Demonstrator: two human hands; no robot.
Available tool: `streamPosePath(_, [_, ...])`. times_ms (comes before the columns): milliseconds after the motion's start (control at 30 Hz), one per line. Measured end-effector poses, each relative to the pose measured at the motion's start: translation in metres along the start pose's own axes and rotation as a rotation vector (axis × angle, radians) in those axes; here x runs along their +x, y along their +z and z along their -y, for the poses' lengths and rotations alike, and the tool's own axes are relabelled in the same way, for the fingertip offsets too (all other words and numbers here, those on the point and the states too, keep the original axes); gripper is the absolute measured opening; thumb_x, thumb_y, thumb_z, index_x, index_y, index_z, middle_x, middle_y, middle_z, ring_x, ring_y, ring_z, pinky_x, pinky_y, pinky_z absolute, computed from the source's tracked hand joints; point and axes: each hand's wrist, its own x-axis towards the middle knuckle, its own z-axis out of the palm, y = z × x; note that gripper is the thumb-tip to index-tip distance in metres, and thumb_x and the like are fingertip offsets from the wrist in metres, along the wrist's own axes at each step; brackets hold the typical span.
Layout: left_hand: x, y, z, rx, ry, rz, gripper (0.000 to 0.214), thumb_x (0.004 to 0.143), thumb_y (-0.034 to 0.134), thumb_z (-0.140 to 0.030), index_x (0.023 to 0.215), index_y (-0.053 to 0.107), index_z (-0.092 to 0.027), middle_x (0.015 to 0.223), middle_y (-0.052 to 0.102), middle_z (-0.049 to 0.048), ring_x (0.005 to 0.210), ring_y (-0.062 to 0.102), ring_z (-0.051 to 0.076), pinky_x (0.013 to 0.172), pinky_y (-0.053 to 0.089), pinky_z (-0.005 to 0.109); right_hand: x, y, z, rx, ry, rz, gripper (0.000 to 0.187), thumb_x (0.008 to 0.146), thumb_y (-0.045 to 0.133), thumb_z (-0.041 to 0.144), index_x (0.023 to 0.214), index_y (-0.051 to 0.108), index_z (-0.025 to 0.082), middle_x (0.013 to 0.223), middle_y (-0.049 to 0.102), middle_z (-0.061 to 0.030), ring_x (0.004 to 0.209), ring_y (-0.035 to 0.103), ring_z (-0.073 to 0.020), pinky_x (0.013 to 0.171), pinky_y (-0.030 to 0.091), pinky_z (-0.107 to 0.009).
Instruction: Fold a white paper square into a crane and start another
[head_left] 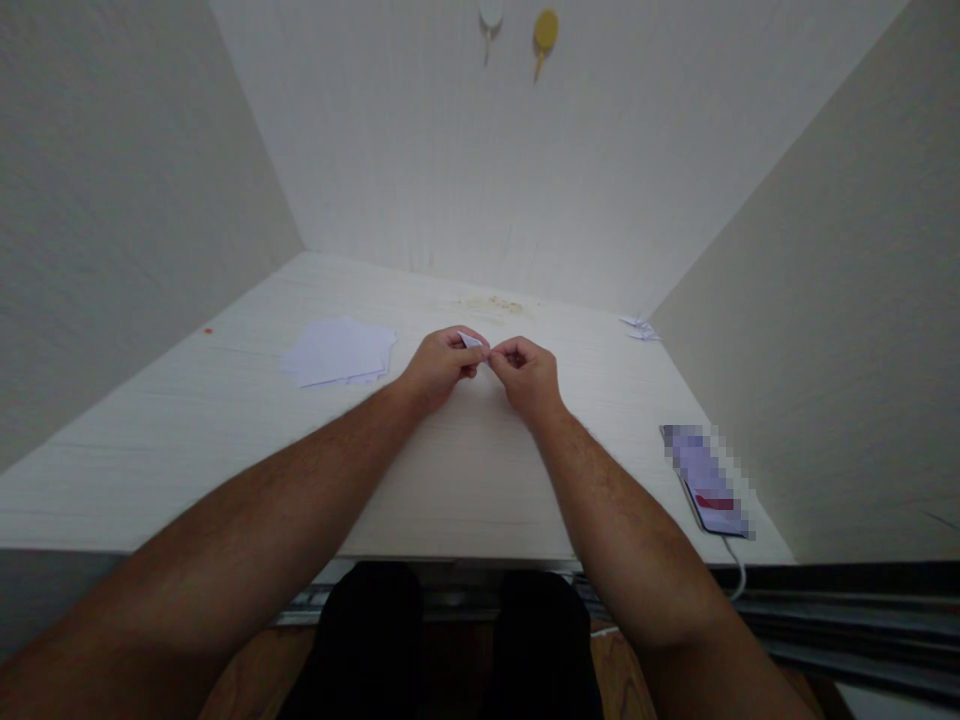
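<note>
Both my hands meet over the middle of the white desk. My left hand and my right hand are closed in pinches on a small folded piece of white paper, which shows only as a pale tip between the fingers. Most of that paper is hidden by my fingers. A loose stack of white paper sheets lies flat on the desk to the left of my left hand, apart from it.
A phone with a cable lies near the desk's right front edge. Small folded paper shapes sit in the far right corner. Walls close the desk in on three sides; two hooks hang on the back wall.
</note>
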Motion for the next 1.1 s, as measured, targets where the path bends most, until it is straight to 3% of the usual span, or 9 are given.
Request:
streamPosePath(600, [0.0026,-0.0034,0.0039,-0.056,0.005,0.030,0.019,0.061,0.081,-0.025,0.072,0.070,-0.015,0.057,0.058,-0.0001,0.048,0.049,0.009,0.048,0.037,0.024,0.0009,0.0001,-0.0005,0.007,0.051,-0.006,0.016,0.076,0.066,0.034,0.072,0.066,0.019,0.065,0.065,0.0008,0.058,0.053,-0.0111,0.059,0.043,-0.026])
streamPosePath(733, [0.0026,-0.0040,0.0051,0.015,0.063,0.068,0.021,0.061,0.082,-0.026,0.073,0.071,-0.014,0.058,0.061,0.0005,0.050,0.051,0.010,0.050,0.039,0.025,0.0007,-0.0001,-0.0003,0.006,0.057,-0.010,0.016,0.075,0.067,0.034,0.072,0.067,0.018,0.064,0.065,0.0007,0.059,0.054,-0.0115,0.059,0.043,-0.026])
streamPosePath(933, [0.0018,-0.0001,0.0020,0.171,0.143,-0.028,0.013,0.060,0.077,-0.022,0.068,0.070,-0.014,0.054,0.059,-0.0005,0.048,0.048,0.009,0.049,0.036,0.024,0.0014,0.0001,0.0008,-0.035,0.057,0.011,0.018,0.078,0.066,0.035,0.071,0.065,0.018,0.063,0.064,0.0007,0.057,0.053,-0.0114,0.060,0.044,-0.027])
streamPosePath(1100, [0.0025,0.0006,0.0037,0.137,0.111,-0.047,0.014,0.060,0.077,-0.022,0.069,0.069,-0.014,0.054,0.060,-0.0008,0.048,0.050,0.009,0.049,0.037,0.024,0.0023,-0.0001,-0.0013,-0.051,0.084,0.001,0.017,0.077,0.066,0.035,0.071,0.065,0.019,0.064,0.065,0.0003,0.058,0.054,-0.0122,0.060,0.044,-0.027])
